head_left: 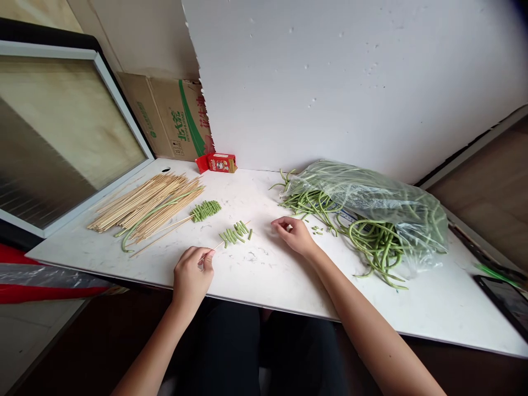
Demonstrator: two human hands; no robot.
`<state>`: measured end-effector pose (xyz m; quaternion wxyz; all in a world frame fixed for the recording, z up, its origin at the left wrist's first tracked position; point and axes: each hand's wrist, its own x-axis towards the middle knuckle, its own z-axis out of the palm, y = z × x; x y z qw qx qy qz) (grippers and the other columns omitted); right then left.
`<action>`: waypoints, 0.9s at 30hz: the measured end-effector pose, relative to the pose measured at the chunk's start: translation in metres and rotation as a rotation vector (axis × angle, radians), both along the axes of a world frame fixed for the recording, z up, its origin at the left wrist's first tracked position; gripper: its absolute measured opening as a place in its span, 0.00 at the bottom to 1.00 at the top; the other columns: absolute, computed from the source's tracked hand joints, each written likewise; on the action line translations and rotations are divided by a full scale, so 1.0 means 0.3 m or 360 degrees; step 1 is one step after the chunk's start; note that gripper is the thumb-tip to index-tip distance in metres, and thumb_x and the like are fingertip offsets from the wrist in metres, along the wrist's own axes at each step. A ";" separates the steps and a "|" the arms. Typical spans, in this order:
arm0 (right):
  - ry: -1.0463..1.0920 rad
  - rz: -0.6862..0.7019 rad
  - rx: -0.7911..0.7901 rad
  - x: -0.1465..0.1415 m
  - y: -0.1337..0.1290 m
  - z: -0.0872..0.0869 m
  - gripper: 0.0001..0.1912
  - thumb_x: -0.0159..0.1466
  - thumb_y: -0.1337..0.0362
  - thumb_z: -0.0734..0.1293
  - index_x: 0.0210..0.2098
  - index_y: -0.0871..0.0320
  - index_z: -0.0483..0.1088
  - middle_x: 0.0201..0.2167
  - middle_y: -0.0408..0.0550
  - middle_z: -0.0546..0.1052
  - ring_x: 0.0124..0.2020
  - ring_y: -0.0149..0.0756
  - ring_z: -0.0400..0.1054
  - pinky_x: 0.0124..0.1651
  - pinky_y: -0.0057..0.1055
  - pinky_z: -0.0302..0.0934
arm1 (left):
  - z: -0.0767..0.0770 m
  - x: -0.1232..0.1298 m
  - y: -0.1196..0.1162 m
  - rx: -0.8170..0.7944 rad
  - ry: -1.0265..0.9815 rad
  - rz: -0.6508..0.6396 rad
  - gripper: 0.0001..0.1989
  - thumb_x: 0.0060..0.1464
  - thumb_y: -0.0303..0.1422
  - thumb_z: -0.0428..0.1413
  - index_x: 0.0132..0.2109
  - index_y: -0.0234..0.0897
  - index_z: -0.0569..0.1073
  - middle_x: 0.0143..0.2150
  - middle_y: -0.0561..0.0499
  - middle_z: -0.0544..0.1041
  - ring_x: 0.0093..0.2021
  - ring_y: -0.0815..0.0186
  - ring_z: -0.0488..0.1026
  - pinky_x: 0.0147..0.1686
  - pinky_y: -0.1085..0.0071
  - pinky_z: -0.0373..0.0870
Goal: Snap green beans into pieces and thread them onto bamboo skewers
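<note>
My left hand (193, 273) pinches the near end of a bamboo skewer (218, 246), low over the table's front. Several short pieces of green bean (234, 235) are threaded side by side on it, and the skewer's pale tip shows beyond them. A separate bean piece (250, 234) lies close to that tip. To the right of the tip is my right hand (292, 234), thumb and forefinger brought together; anything between them is too small to make out. Behind my left hand lies a filled skewer (206, 210) with bean pieces packed tightly along it.
A heap of bare bamboo skewers (152, 206) lies at left, with a long green bean (157, 210) across it. Long beans (375, 242) spill from a clear plastic bag (371, 187) at right. A red box (223, 163) stands by the wall, and a phone (503, 302) lies far right.
</note>
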<state>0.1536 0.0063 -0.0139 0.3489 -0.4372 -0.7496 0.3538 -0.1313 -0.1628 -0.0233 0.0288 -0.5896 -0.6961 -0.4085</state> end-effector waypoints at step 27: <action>0.0178 0.0215 -0.0051 -0.168 0.009 -0.010 0.15 0.71 0.51 0.68 0.43 0.56 0.76 0.41 0.52 0.80 0.42 0.41 0.71 0.43 0.36 0.65 | -0.054 -0.028 0.006 0.0086 -0.0075 0.0015 0.07 0.66 0.31 0.56 0.39 0.39 0.78 0.37 0.49 0.80 0.36 0.64 0.76 0.39 0.69 0.73</action>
